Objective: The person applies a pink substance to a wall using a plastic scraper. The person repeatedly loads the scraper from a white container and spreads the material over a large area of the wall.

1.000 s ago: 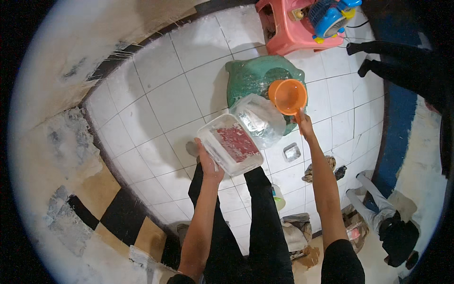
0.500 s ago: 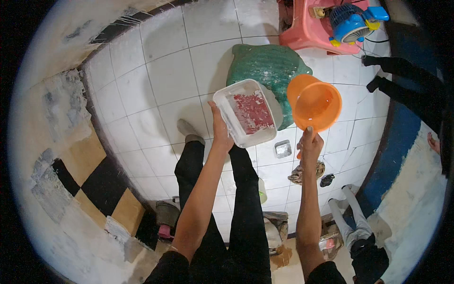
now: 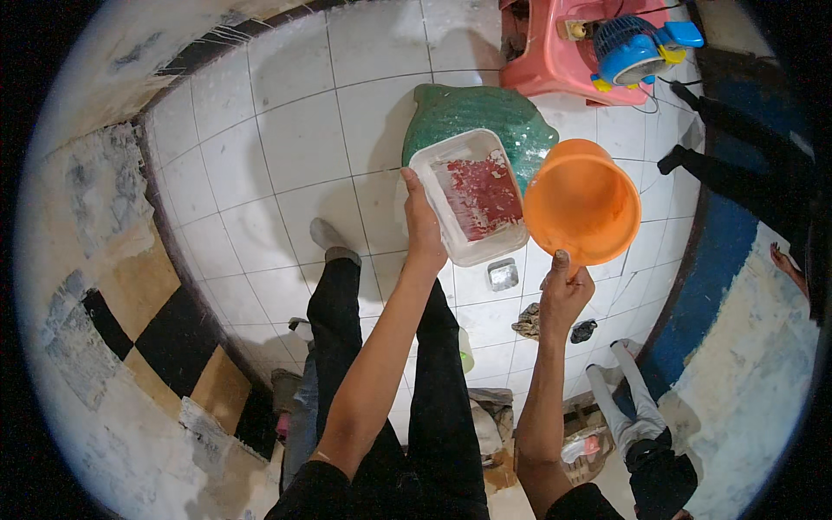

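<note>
My left hand (image 3: pixel 423 224) grips the left side of a white rectangular plastic tub (image 3: pixel 481 249). The tub is tilted so its inside shows, with red colour on the bottom and white residue smeared over it. In my right hand (image 3: pixel 566 299) is the handle of an orange plastic dipper (image 3: pixel 582 201). The dipper's mouth is turned toward me, and a little pale residue marks its inside. Its rim is close to the tub's right edge; whether they touch I cannot tell. Beyond both lies a full green woven sack (image 3: pixel 485 114) with white dust on it.
A small metallic tray (image 3: pixel 503 275), a crumpled cloth (image 3: pixel 527 321) and a black lump (image 3: pixel 584 331) lie on the tiled floor. A pink plastic stool (image 3: pixel 544 52) carries a blue fan (image 3: pixel 626 54). Other people stand at right, lower right and lower left, near the walls.
The tub has moved a little right, closer to the dipper. The dipper has tipped so more of its inside shows. A person's jeans leg has come into view at lower left.
</note>
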`<state>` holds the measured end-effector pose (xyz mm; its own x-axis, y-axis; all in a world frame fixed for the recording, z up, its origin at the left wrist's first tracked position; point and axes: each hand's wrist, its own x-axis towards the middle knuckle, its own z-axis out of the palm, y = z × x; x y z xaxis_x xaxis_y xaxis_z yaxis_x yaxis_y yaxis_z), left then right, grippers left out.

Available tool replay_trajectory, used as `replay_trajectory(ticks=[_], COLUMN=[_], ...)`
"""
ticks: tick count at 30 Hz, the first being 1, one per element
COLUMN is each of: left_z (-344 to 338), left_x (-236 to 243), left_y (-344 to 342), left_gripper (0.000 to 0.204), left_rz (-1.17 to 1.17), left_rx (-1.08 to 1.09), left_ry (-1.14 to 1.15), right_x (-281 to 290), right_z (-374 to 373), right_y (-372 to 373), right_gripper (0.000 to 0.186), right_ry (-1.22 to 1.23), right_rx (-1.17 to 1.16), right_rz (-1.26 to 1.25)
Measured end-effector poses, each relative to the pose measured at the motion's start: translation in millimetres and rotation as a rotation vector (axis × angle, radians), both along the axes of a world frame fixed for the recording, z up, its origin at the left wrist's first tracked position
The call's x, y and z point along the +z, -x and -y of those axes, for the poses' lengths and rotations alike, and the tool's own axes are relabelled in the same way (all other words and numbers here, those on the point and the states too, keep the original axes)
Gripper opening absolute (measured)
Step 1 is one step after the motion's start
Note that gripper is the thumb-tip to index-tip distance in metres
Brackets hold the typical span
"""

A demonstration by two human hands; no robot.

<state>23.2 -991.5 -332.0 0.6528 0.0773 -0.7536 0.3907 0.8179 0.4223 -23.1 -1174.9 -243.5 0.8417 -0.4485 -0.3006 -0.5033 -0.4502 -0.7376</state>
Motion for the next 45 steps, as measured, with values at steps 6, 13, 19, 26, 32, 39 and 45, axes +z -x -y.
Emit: replay_trajectory(ticks=[6,13,19,26,32,39,45], left_z=[5,6,8,5,4,3,-1], left_x=[4,-1,4,3,-5,-9,-17], left_y=[-2,-2,-5,-5,1,4,7], left_gripper=[0.074,0.075,0.076,0.075,0.077,0.077,0.076], left_rz=[0.024,0.011,0.010,-0.010,0.013,0.026,-0.034], left_rx=[0.018,-0.007,-0.002,0.015,-0.011,-0.044,-0.051], left_ry=[0.025,0.007,-0.008,0.009,0.019,0.036,0.085], right_x=[8,10,7,11,7,1,-25], right_z=[-6,-9,-16,-18,-26,-6,27], right_y=[0,-6,-8,-7,-8,3,-6], right_gripper=[0.030,0.024,0.038,0.022,0.034,0.038,0.048], right_ry=[0.010,0.109,0.060,0.054,0.092,0.101,-0.309], right_rx=[0.001,0.067,0.025,0.050,0.041,0.055,-0.141], right_rz=[-0.009,0.004,0.105,0.030,0.123,0.027,-0.120])
